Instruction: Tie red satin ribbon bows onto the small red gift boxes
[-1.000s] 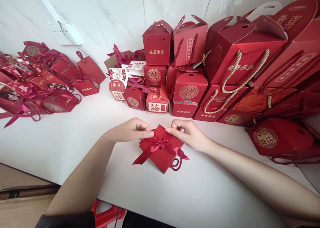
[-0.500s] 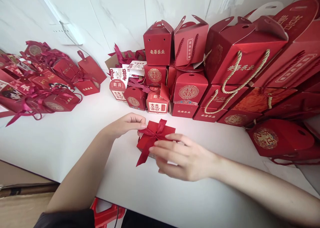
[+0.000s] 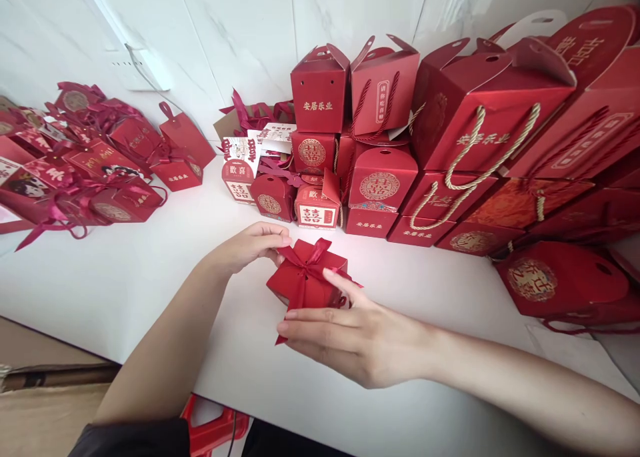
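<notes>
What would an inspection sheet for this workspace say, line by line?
Surface: white table, no spills seen
Job's things: ribboned box, bow on top
Clutter: ribboned pile at left; stacked boxes behind and right
Hands: left hand at the box's left side, grip unclear; right hand open, near side
Cables: one on the wall; dark cord below the table
Surroundings: red plastic frame below
</notes>
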Motion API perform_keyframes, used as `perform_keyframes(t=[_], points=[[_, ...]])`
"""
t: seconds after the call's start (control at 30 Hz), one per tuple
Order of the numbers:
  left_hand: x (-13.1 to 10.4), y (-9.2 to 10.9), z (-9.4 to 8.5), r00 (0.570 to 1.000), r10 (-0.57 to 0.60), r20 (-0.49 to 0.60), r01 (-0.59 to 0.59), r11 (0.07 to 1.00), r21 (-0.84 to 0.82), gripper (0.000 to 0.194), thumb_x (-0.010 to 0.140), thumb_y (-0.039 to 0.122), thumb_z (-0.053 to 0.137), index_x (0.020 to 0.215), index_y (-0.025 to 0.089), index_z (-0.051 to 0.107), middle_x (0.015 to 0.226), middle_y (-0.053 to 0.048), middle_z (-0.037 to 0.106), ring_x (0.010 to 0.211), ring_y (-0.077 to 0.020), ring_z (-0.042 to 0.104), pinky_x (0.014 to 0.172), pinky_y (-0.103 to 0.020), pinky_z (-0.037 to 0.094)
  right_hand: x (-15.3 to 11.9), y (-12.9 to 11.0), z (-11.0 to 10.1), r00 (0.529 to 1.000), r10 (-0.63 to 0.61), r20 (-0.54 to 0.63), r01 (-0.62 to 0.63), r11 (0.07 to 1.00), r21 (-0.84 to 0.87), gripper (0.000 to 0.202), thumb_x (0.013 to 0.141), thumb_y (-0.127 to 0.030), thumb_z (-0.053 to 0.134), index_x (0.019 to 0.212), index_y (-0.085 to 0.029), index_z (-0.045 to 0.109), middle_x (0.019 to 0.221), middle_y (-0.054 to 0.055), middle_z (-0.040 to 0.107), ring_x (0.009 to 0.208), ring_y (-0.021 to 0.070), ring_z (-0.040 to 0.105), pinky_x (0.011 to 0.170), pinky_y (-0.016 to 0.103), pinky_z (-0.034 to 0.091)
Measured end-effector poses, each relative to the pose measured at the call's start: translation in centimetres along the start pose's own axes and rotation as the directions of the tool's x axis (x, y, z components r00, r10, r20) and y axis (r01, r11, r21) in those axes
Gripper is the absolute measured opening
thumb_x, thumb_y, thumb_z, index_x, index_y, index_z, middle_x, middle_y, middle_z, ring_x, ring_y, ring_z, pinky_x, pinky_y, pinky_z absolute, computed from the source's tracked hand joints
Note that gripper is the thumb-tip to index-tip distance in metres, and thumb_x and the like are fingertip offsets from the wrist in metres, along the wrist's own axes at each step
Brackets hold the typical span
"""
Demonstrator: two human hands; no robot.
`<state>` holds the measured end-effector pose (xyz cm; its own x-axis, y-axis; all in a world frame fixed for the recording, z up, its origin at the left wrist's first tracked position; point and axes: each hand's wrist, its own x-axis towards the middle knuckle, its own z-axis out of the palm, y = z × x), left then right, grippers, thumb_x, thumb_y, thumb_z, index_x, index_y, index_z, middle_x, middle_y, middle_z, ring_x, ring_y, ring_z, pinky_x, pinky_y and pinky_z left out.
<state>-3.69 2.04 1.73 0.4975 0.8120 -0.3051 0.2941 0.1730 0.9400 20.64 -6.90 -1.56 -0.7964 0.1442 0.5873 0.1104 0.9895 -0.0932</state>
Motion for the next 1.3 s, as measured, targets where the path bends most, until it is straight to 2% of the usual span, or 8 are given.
perform_keyframes(t=[0.23, 0.33, 0.53, 0.73, 0.87, 0.97, 1.17, 1.3], points=[[-0.1, 0.4, 1.0, 0.977, 0.108, -0.182, -0.087, 0.989, 0.121, 0.023, 0.085, 0.034, 0.059, 0.071, 0.016, 0.053, 0.069, 0.003, 0.049, 0.067, -0.01, 0.045, 0.067, -0.023, 0.039, 0.2, 0.0, -0.2, 0.999, -0.044, -0.023, 0.047, 0.985, 0.165, 0.022, 0.097, -0.017, 0.049, 0.116, -0.013, 0.061, 0.123, 0.005, 0.067, 0.116, 0.0165, 0.059, 0.122, 0.052, 0.004], [-0.3, 0.7, 1.7, 0.947, 0.19, -0.258, -0.138, 0.969, 0.206, 0.025, 0.087, 0.041, 0.058, 0.08, 0.018, 0.053, 0.077, 0.003, 0.05, 0.068, -0.0102, 0.046, 0.066, -0.023, 0.038, 0.4, 1.2, -1.8, 0.97, 0.204, -0.13, -0.158, 0.942, 0.296, 0.013, 0.094, -0.024, 0.055, 0.102, -0.017, 0.063, 0.101, 0.004, 0.071, 0.095, 0.0159, 0.064, 0.109, 0.044, 0.035], [-0.8, 1.0, 2.9, 0.986, 0.163, -0.044, -0.134, 0.914, 0.384, 0.04, 0.077, 0.041, 0.07, 0.11, 0.024, 0.056, 0.126, -0.006, 0.055, 0.106, -0.0213, 0.058, 0.09, -0.033, 0.045, -0.7, 5.4, -3.0, 0.592, 0.797, 0.123, -0.75, 0.488, 0.446, 0.041, 0.096, -0.049, 0.046, 0.069, -0.018, 0.052, 0.058, -0.004, 0.043, 0.053, 0.0103, 0.039, 0.051, 0.025, 0.032], [-0.9, 0.2, 0.8, 0.977, 0.094, 0.189, -0.157, 0.922, 0.355, 0.079, 0.071, 0.039, 0.077, 0.139, 0.031, 0.039, 0.144, -0.009, 0.044, 0.124, -0.0293, 0.053, 0.099, -0.042, 0.047, -2.1, 7.5, -1.4, 0.605, 0.562, 0.564, -0.773, 0.245, 0.585, 0.047, 0.087, -0.055, 0.057, 0.067, -0.014, 0.062, 0.053, -0.005, 0.039, 0.049, 0.0079, 0.031, 0.047, 0.024, 0.023], [-0.4, -0.8, 0.1, 0.878, 0.125, 0.461, -0.242, 0.949, 0.203, 0.131, 0.054, 0.028, 0.088, 0.152, 0.035, 0.002, 0.151, -0.011, 0.037, 0.137, -0.0331, 0.04, 0.108, -0.042, 0.04, -2.9, 8.7, -0.1, 0.662, 0.431, 0.613, -0.719, 0.132, 0.683, 0.039, 0.08, -0.05, 0.069, 0.079, -0.012, 0.072, 0.058, -0.003, 0.05, 0.052, 0.0074, 0.033, 0.048, 0.023, 0.026], [-0.6, -0.4, -0.1, 0.868, 0.094, 0.487, -0.222, 0.952, 0.21, 0.126, 0.061, 0.025, 0.085, 0.151, 0.035, -0.002, 0.146, -0.011, 0.045, 0.13, -0.0312, 0.05, 0.103, -0.042, 0.046, -3.7, 9.7, 0.6, 0.629, 0.408, 0.662, -0.74, 0.054, 0.67, 0.034, 0.073, -0.045, 0.077, 0.082, -0.012, 0.073, 0.06, -0.003, 0.054, 0.054, 0.0077, 0.041, 0.049, 0.021, 0.03], [-6.6, 0.6, -7.1, 0.993, 0.118, 0.027, -0.115, 0.858, 0.501, 0.091, 0.065, 0.036, 0.081, 0.141, 0.028, 0.033, 0.14, -0.009, 0.05, 0.124, -0.0333, 0.053, 0.093, -0.038, 0.053, -4.7, 10.9, 2.0, 0.543, 0.57, 0.617, -0.711, -0.079, 0.699, 0.035, 0.076, -0.048, 0.073, 0.086, -0.014, 0.069, 0.065, -0.002, 0.057, 0.058, 0.0089, 0.054, 0.056, 0.021, 0.045], [-10.5, -1.7, -12.3, 0.801, 0.288, -0.525, 0.109, 0.792, 0.6, 0.069, 0.079, 0.053, 0.066, 0.136, 0.022, 0.04, 0.138, -0.012, 0.052, 0.123, -0.0346, 0.052, 0.087, -0.046, 0.055, -4.7, 10.9, 2.7, 0.531, 0.595, 0.604, -0.688, -0.113, 0.717, 0.037, 0.075, -0.049, 0.072, 0.085, -0.013, 0.067, 0.065, -0.002, 0.055, 0.062, 0.0106, 0.055, 0.063, 0.027, 0.053]])
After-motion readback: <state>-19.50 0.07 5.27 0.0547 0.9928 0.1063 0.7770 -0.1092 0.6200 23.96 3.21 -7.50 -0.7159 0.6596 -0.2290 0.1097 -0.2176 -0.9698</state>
